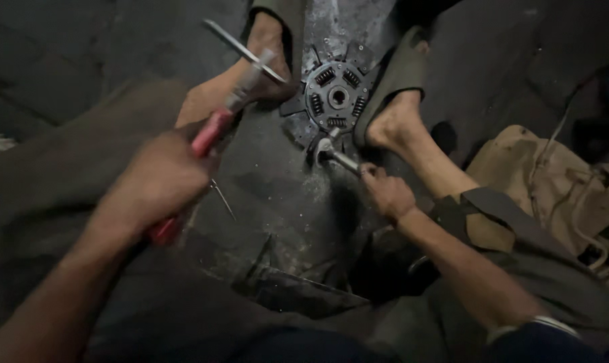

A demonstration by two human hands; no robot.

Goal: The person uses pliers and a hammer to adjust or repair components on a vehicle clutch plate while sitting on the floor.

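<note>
A round metal clutch disc [334,98] with coil springs lies on the dark floor, pinned between my two sandalled feet. My left hand [158,180] grips a red-handled hammer [210,131], raised and blurred, its head up near my left foot [250,74]. My right hand [387,193] holds a short metal punch [338,157] whose tip rests against the near rim of the disc. My right foot [395,101] presses on the disc's right side.
A tan cloth bag [553,181] with cords lies at the right. A thin nail-like rod [222,199] lies on the floor below the hammer. Torn dark sheet material [297,282] lies in front of me.
</note>
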